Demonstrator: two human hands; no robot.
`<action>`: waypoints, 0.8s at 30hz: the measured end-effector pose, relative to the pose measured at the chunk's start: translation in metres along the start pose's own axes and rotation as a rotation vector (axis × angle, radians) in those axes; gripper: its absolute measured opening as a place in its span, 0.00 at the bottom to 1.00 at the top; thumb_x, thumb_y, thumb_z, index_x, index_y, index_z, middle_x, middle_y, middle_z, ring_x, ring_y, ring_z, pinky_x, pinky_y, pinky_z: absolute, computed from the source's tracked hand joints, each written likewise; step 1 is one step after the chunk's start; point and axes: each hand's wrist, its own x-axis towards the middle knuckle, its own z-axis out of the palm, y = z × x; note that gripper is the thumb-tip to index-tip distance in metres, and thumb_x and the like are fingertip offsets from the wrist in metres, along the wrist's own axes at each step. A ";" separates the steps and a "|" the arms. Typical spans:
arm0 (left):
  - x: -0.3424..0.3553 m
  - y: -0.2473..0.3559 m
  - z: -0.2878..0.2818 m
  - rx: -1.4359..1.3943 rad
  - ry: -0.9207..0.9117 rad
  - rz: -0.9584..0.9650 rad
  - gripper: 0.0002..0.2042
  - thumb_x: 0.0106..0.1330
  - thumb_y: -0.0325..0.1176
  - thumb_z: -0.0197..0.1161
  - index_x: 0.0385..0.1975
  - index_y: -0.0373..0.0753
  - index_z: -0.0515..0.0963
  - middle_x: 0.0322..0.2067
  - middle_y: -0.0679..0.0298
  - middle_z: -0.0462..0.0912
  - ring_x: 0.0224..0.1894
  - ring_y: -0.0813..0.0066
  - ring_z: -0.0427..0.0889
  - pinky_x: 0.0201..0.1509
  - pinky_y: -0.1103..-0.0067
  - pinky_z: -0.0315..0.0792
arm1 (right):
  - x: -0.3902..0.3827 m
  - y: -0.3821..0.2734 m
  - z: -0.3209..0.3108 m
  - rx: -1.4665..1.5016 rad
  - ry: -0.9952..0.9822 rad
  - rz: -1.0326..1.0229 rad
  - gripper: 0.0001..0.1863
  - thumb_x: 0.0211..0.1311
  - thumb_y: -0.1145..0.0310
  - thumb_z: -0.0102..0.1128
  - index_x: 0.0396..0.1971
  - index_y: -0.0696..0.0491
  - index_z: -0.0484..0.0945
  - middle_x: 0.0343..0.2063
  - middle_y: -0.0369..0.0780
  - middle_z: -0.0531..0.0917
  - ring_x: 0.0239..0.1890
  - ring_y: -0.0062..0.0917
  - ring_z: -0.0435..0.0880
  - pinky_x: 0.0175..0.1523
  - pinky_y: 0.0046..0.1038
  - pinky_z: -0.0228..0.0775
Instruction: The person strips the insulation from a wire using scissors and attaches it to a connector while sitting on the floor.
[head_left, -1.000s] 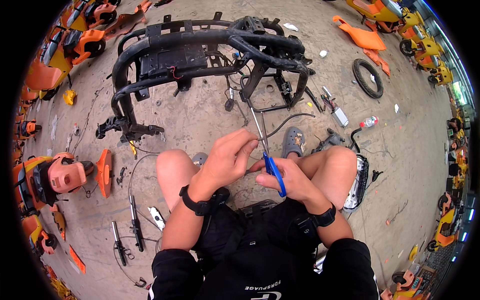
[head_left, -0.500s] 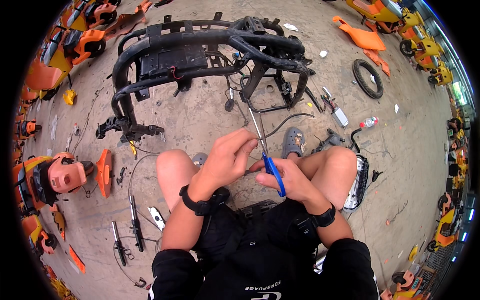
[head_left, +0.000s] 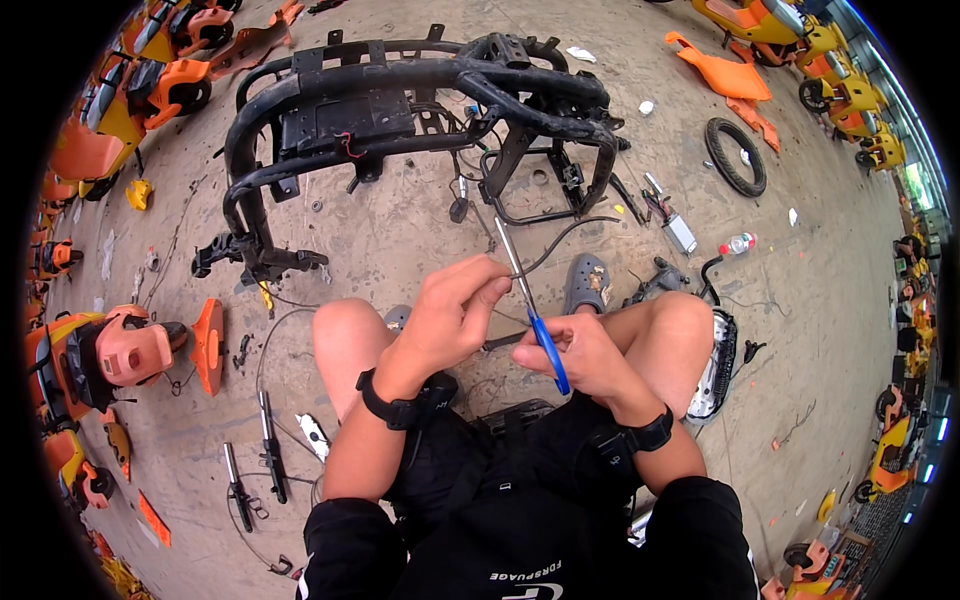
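Observation:
My left hand (head_left: 462, 302) is closed, pinching a thin dark cable (head_left: 565, 234) between thumb and fingers. From that pinch the cable's free end curves away to the right over the floor. In my right hand (head_left: 582, 355) is a pair of scissors (head_left: 544, 342) with blue handles and long silver blades, pointing away from me. The blades are together and cross the cable just right of my left fingertips. Whether they have cut into it I cannot tell. Both hands are above the floor between my bent knees.
A black scooter frame (head_left: 290, 95) stands in front of me. To its right lie a silver controller box (head_left: 680, 234) with wires, a tyre (head_left: 718, 150) and a plastic bottle (head_left: 738, 244). Shock absorbers (head_left: 268, 450) lie at left. Orange and yellow scooters line both sides.
The scissor blades, apart before, have come together across the cable. The cable's free end has shifted slightly up and to the left. My left hand has hardly moved.

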 end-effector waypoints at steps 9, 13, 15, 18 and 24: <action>0.000 0.000 -0.001 -0.029 0.018 -0.010 0.02 0.61 0.21 0.56 0.31 0.32 0.75 0.21 0.59 0.72 0.20 0.71 0.69 0.23 0.78 0.62 | 0.000 0.000 -0.004 -0.062 0.004 0.003 0.15 0.51 0.62 0.71 0.21 0.58 0.79 0.15 0.28 0.72 0.20 0.08 0.64 0.22 0.15 0.54; 0.000 0.001 0.000 -0.047 0.035 -0.015 0.02 0.61 0.21 0.56 0.31 0.32 0.75 0.21 0.59 0.72 0.20 0.71 0.69 0.23 0.78 0.62 | 0.001 0.001 -0.007 -0.106 -0.004 -0.002 0.15 0.51 0.62 0.72 0.23 0.59 0.80 0.16 0.29 0.74 0.20 0.08 0.67 0.22 0.14 0.55; 0.000 0.000 0.000 -0.031 0.032 -0.007 0.02 0.60 0.21 0.56 0.31 0.32 0.75 0.21 0.58 0.72 0.20 0.69 0.70 0.23 0.78 0.62 | 0.001 0.001 -0.004 -0.032 -0.045 -0.032 0.15 0.52 0.62 0.71 0.25 0.59 0.81 0.18 0.30 0.77 0.22 0.09 0.69 0.24 0.14 0.58; 0.002 -0.002 -0.001 0.034 0.014 0.034 0.03 0.58 0.19 0.57 0.31 0.32 0.75 0.22 0.57 0.72 0.20 0.64 0.70 0.24 0.76 0.63 | -0.002 -0.005 -0.001 0.044 -0.098 -0.042 0.12 0.54 0.65 0.68 0.30 0.60 0.82 0.20 0.31 0.78 0.23 0.10 0.72 0.28 0.14 0.61; 0.003 0.000 -0.002 0.098 -0.003 0.095 0.06 0.55 0.17 0.58 0.33 0.31 0.76 0.21 0.55 0.71 0.23 0.58 0.71 0.26 0.71 0.64 | -0.002 -0.004 -0.006 0.033 -0.087 -0.015 0.15 0.55 0.61 0.68 0.29 0.60 0.82 0.21 0.31 0.78 0.24 0.11 0.71 0.27 0.14 0.60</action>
